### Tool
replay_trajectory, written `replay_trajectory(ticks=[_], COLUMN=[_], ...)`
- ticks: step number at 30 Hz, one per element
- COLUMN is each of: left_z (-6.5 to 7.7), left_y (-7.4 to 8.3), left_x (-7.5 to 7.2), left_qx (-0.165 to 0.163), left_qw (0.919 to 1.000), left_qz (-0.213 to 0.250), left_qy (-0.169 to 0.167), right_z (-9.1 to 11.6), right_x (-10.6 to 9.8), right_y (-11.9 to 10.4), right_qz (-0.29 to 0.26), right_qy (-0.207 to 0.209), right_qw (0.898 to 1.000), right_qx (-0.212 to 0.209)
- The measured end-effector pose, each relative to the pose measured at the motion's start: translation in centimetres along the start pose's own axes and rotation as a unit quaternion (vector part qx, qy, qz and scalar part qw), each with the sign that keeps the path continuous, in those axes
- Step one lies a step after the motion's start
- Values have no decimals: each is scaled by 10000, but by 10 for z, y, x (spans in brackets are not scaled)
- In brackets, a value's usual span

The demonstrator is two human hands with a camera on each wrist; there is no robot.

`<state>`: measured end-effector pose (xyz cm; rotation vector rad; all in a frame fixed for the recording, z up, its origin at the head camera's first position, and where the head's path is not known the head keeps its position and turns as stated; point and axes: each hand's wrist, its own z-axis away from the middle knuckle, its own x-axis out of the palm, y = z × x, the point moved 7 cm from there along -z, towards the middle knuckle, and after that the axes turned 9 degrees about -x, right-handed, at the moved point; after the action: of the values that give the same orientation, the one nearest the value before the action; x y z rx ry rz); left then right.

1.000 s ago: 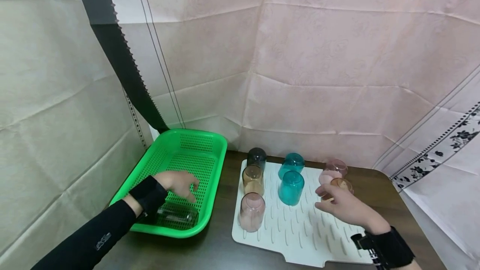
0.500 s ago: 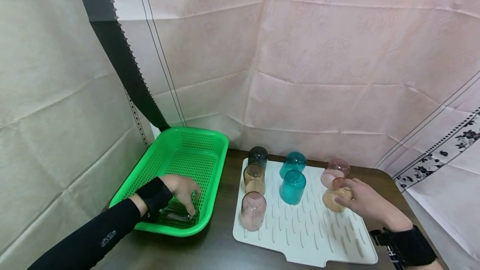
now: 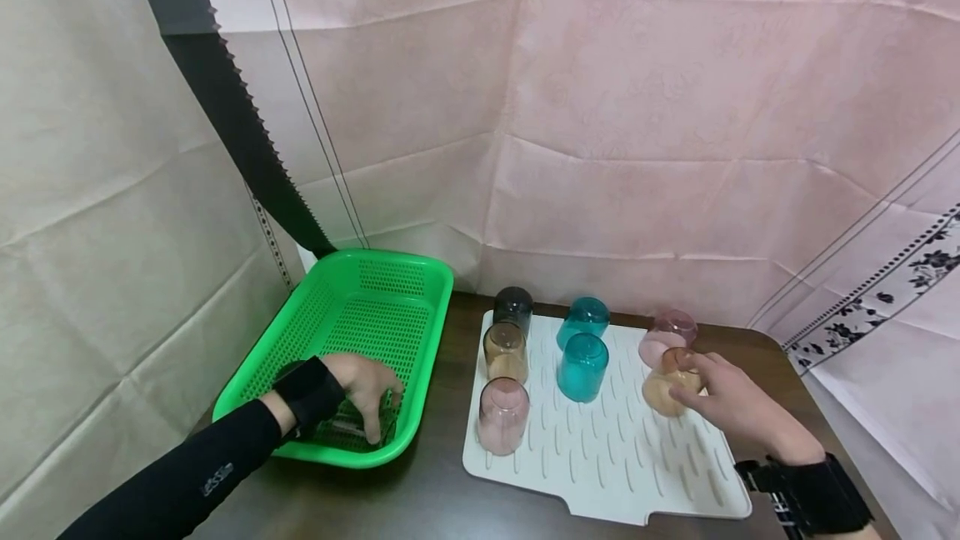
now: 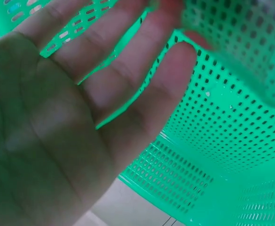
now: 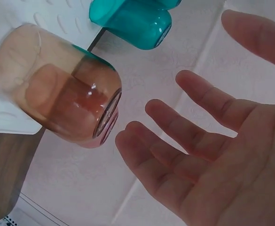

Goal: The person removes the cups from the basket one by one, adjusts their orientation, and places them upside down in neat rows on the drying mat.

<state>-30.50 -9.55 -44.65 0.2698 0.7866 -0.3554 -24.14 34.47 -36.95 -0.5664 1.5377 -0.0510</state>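
My left hand (image 3: 360, 386) reaches down into the green basket (image 3: 438, 332), its fingers over a see-through glass (image 3: 348, 426) lying on its side. In the left wrist view the fingers are long and loosely bent, and the fingertips meet the edge of that glass (image 4: 250, 56); the thumb is hidden. My right hand (image 3: 738, 402) is beside an amber glass (image 3: 663, 397) standing upside down on the white ribbed mat (image 3: 600, 473). The right wrist view shows its fingers spread, with a gap between them and the amber glass (image 5: 57, 80).
Upside-down glasses stand on the mat: black (image 3: 513, 305), amber (image 3: 506, 354) and pink (image 3: 503, 417) at left, two teal ones (image 3: 582, 367) midway, another pink glass (image 3: 667, 340) behind the right amber one. Cloth walls (image 3: 637, 107) enclose the brown table (image 3: 315, 507).
The right hand lowered the amber glass onto the mat in front of the pink one, and its fingers have come away. The left hand has moved lower, onto the glass in the basket.
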Motion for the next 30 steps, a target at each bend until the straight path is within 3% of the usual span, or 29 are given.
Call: replay_trajectory(ticks=[6,10,18,23,30], left_z=[0,0,7,17,30], left_y=[3,4,8,9,2], left_x=[5,5,-9,-22,-32], left_qx=[-122,-179,168,498,571], left_qw=[9996,9996,9964,9878,9764], left_qz=[-184,-189,475,761,1145], left_qy=[-165,-50,684,1262,1741], right_z=[4,4,4,4,5], right_x=[2,0,0,2,4], right_y=[-2,-9,-19,-24,-33], right_qz=[-193,-355,-446,-515,-670], right_qy=[-23,57,163,288,331], right_qw=[9998,9993,9988,9979,9968], right_qx=[34,-42,-132,-259,-296])
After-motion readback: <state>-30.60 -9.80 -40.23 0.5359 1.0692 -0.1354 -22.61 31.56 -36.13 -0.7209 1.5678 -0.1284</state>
